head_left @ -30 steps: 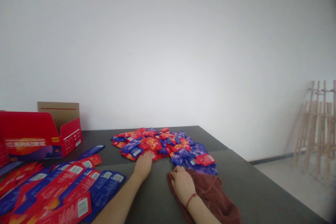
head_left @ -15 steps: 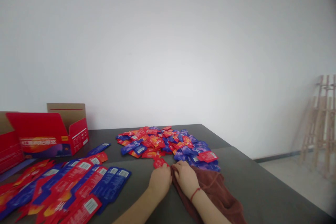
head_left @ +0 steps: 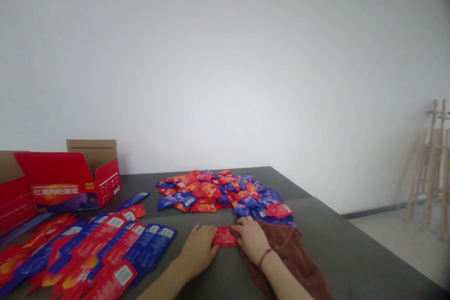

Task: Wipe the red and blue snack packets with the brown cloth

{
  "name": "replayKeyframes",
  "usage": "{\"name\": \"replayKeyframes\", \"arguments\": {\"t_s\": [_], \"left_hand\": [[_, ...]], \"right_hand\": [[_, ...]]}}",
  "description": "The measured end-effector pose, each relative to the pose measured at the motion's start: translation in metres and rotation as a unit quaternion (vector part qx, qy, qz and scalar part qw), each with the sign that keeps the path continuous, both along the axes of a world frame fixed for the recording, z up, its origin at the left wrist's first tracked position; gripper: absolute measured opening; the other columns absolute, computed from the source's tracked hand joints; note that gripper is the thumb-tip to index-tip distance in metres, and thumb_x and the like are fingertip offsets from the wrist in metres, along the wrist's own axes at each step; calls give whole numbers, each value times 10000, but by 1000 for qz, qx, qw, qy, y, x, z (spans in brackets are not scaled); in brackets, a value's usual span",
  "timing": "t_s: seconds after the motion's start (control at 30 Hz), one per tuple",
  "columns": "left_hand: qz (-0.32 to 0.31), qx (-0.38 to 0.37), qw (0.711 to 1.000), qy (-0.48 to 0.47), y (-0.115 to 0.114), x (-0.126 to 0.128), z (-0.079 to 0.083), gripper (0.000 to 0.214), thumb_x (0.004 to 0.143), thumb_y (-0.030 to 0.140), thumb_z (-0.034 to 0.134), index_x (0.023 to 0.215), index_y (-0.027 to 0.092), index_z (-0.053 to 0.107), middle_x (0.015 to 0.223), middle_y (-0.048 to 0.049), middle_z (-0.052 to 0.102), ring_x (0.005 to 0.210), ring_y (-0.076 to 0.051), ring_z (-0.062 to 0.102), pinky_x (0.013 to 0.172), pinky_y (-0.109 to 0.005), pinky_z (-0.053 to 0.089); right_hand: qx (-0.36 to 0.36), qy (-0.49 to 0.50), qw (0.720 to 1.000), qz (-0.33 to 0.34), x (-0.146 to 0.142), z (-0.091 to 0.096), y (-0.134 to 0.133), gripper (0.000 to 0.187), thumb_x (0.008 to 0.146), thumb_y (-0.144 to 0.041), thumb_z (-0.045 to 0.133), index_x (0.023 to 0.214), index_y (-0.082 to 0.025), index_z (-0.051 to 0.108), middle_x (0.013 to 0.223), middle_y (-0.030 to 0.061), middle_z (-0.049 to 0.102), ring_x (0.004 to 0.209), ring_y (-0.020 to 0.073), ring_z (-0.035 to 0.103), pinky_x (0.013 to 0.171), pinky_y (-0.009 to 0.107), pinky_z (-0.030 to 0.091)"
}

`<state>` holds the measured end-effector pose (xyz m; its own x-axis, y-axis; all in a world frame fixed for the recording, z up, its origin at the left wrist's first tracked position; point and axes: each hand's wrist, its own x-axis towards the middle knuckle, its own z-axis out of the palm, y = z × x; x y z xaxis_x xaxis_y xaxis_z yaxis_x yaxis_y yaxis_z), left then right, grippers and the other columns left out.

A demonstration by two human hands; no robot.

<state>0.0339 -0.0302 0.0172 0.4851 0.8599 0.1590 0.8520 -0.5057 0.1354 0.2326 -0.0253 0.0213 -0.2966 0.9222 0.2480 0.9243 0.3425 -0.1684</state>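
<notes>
A small red sachet (head_left: pixel 225 236) lies flat between my hands on the dark table. My left hand (head_left: pixel 199 249) grips its left end, fingers together and thumb at the near corner. At the other end, my right hand (head_left: pixel 251 239) has its fingertips closed on the sachet. A crumpled brown cloth (head_left: pixel 288 253) spreads under and beside the right hand; whether the hand also holds the cloth, I cannot tell. Just beyond is a heap of small red and blue-purple sachets (head_left: pixel 207 190).
Long red and blue pouches (head_left: pixel 108 239) overlap on the left of the table (head_left: pixel 326 239). Behind them stands an open red carton (head_left: pixel 63 183), with another red box (head_left: pixel 14 201) at the left edge. Wooden easels (head_left: pixel 434 164) lean by the wall at far right.
My hands have moved apart, the left one leftward. The red sachet, bunched near the left hand before, now lies flat and stretched between both hands.
</notes>
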Motion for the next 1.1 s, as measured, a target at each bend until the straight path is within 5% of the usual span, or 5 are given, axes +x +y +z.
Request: {"name": "replayKeyframes", "arguments": {"t_s": [0.2, 0.37, 0.57, 0.83, 1.1], "left_hand": [[7, 42, 999, 17, -24, -9, -3, 373, 881, 168, 477, 1244, 178, 561, 1304, -103, 565, 1179, -275, 505, 1022, -421, 343], [3, 38, 998, 46, -17, -19, 1, 261, 911, 97, 406, 984, 182, 641, 1042, -79, 646, 970, -242, 587, 844, -363, 424], [-19, 57, 998, 18, -6, -20, -2, 311, 935, 79, 385, 967, 192, 673, 1002, -53, 674, 962, -224, 592, 840, -352, 421], [39, 48, 997, -37, 12, -26, -28, 476, 884, 128, 451, 1358, 165, 459, 1375, -102, 516, 1273, -225, 451, 1046, -385, 348], [55, -8, 998, -40, 19, -32, -31, 564, 864, 155, 419, 1425, 180, 368, 1429, -87, 460, 1330, -207, 391, 1098, -421, 282]], "right_hand": [[3, -14, 999, -48, 9, -2, 7, 315, 863, -104, 436, 987, -239, 692, 1019, 66, 641, 1000, 222, 514, 792, 303, 380], [-4, -40, 998, -43, 2, -3, 1, 261, 864, -118, 464, 966, -208, 687, 1003, 70, 638, 981, 224, 521, 761, 300, 393], [8, -73, 996, -49, -20, 0, -8, 283, 871, -74, 420, 930, -115, 694, 1006, 151, 620, 985, 279, 519, 755, 361, 405], [33, -84, 989, 118, -57, -1, -24, 204, 866, -178, 521, 1014, -196, 660, 1046, 62, 609, 994, 225, 501, 792, 333, 404], [33, -80, 996, 25, -38, -4, -14, 237, 877, -134, 455, 909, -165, 687, 975, 94, 608, 955, 238, 513, 739, 331, 404]]}}
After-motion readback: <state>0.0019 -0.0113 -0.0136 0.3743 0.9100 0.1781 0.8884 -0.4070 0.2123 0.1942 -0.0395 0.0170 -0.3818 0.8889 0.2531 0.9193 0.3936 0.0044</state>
